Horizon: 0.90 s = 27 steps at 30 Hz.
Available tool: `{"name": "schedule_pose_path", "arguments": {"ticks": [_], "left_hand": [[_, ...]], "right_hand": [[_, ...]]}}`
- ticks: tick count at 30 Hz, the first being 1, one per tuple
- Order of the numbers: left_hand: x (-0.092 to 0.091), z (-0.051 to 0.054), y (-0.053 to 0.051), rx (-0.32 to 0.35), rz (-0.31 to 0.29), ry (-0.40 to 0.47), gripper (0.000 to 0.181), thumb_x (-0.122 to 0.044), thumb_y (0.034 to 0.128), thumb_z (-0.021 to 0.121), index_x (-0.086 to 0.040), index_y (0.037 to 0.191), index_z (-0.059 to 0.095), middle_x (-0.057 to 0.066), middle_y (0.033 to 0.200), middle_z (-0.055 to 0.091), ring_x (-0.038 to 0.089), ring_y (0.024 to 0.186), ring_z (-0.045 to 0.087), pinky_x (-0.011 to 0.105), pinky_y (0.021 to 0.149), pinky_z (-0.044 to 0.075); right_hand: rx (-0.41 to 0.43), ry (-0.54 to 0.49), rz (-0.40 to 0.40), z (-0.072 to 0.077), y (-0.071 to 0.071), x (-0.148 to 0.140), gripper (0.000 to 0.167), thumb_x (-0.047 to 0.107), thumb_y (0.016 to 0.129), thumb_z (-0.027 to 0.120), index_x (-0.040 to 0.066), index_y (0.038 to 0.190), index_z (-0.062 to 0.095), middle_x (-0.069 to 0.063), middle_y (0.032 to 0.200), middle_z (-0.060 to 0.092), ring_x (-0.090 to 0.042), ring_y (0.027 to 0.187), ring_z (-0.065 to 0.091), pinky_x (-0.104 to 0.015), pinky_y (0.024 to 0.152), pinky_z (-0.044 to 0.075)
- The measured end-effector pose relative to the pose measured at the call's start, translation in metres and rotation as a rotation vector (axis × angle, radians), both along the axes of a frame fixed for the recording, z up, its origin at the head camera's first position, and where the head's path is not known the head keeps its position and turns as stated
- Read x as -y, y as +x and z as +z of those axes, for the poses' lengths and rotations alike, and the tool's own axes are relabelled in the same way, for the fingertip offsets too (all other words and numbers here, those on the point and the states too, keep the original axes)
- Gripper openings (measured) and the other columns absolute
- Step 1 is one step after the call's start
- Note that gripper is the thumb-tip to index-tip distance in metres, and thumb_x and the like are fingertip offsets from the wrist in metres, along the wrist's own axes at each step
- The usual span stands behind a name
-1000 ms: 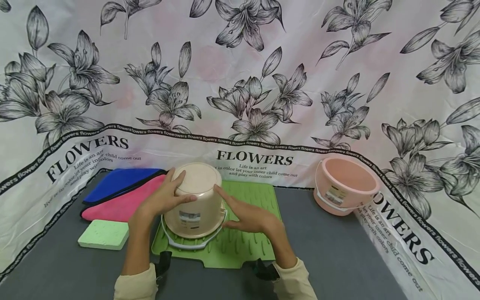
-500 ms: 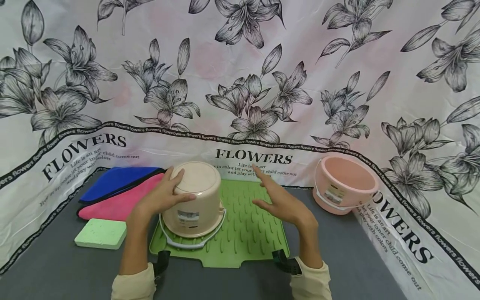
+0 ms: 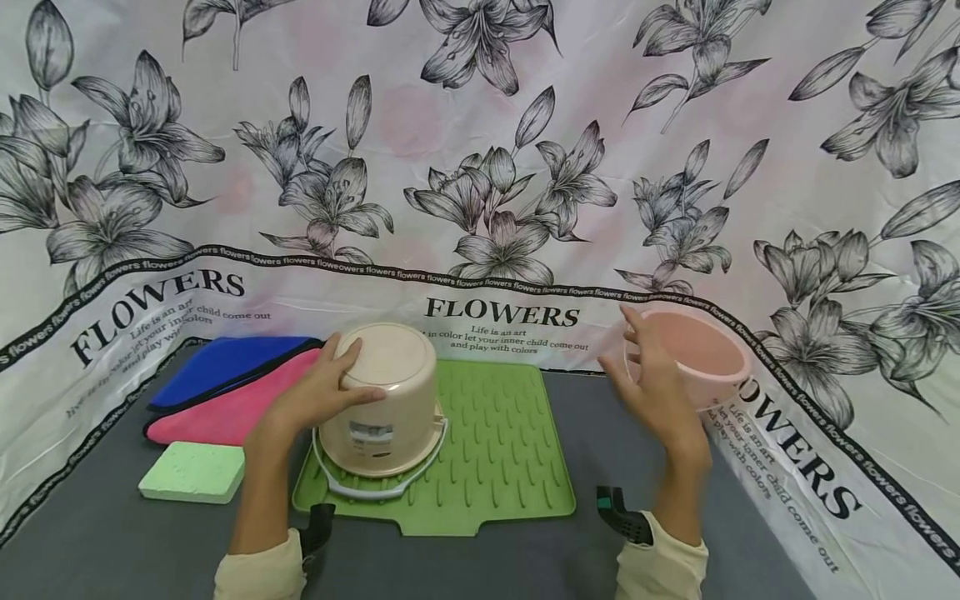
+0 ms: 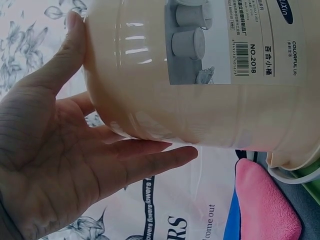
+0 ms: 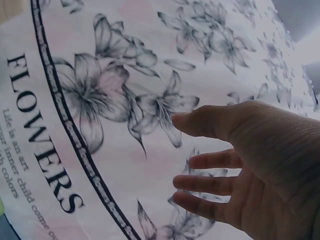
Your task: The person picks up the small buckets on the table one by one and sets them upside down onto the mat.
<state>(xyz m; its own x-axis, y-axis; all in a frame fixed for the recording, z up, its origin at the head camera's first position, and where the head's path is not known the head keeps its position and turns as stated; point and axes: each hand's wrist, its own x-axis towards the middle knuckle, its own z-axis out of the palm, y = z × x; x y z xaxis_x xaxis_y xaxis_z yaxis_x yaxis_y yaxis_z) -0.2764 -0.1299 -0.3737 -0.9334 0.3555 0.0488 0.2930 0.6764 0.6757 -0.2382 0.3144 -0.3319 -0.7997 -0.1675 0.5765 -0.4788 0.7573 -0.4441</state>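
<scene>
My right hand (image 3: pixel 652 387) has nothing in it. Its thumb and fingers are well apart, so the grip is wide. What matters most, I think, is which side the pink bucket (image 3: pixel 708 337) is on. It sits at the right end of the table (image 3: pixel 592 433), just past my right hand and to the right of my fingers. My palm looks left — so the bucket is on the back side of my hand, not in front of my palm. I can't tell if the hand touches it. The right wrist view shows me the flower cloth (image 5: pixel 125 100) past my fingers, and no bucket. The pink bucket stands mouth up, and my right hand is much nearer to it than my left.

My left hand (image 3: pixel 313 398) rests on the cream bucket (image 3: pixel 401 400), thumb and fingers spread wide, fingers nearly straight. That bucket is upside down on the left part of the green mat (image 3: pixel 502 442) — its bottom is up, its mouth is down, and its white handle (image 3: pixel 367 494) lies at the front. The mat and some table are between the two buckets.
</scene>
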Motion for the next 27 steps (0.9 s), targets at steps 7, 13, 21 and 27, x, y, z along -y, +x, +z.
{"name": "schedule_pose_path", "arguments": {"ticks": [7,13,21,27], "left_hand": [[-0.001,0.001,0.001,0.005,-0.003,-0.009,0.110,-0.060,0.0923,0.072,0.001,0.166,0.017,0.036,0.171,-0.006,0.063,0.155,0.011,0.074,0.120,0.027],[-0.001,0.004,-0.002,-0.012,-0.008,-0.001,0.110,-0.059,0.0920,0.073,0.001,0.166,0.018,0.035,0.171,-0.004,0.062,0.155,0.012,0.074,0.121,0.027],[0.003,0.003,-0.002,0.001,-0.004,-0.010,0.111,-0.061,0.0921,0.072,0.001,0.166,0.017,0.035,0.171,-0.006,0.063,0.155,0.010,0.075,0.121,0.026],[0.003,0.001,-0.001,0.007,-0.006,0.003,0.111,-0.062,0.0920,0.071,0.001,0.166,0.016,0.035,0.171,-0.007,0.062,0.156,0.009,0.074,0.122,0.025]], "right_hand": [[-0.046,-0.060,-0.102,0.001,0.009,-0.024,0.072,0.005,0.100,0.068,0.007,0.163,0.034,-0.034,0.153,0.045,-0.057,0.132,0.055,-0.018,0.101,0.054],[-0.001,-0.126,-0.225,-0.007,0.008,-0.040,0.068,0.012,0.103,0.066,0.009,0.163,0.034,-0.030,0.156,0.043,-0.055,0.134,0.052,-0.040,0.101,0.057],[0.037,-0.178,-0.332,-0.031,-0.008,-0.053,0.060,0.013,0.105,0.060,0.003,0.159,0.037,-0.032,0.157,0.039,-0.059,0.135,0.047,-0.071,0.103,0.045],[0.103,-0.170,-0.431,-0.048,-0.020,-0.069,0.060,0.014,0.105,0.059,0.000,0.159,0.036,-0.031,0.160,0.038,-0.058,0.134,0.048,-0.071,0.105,0.042]]}}
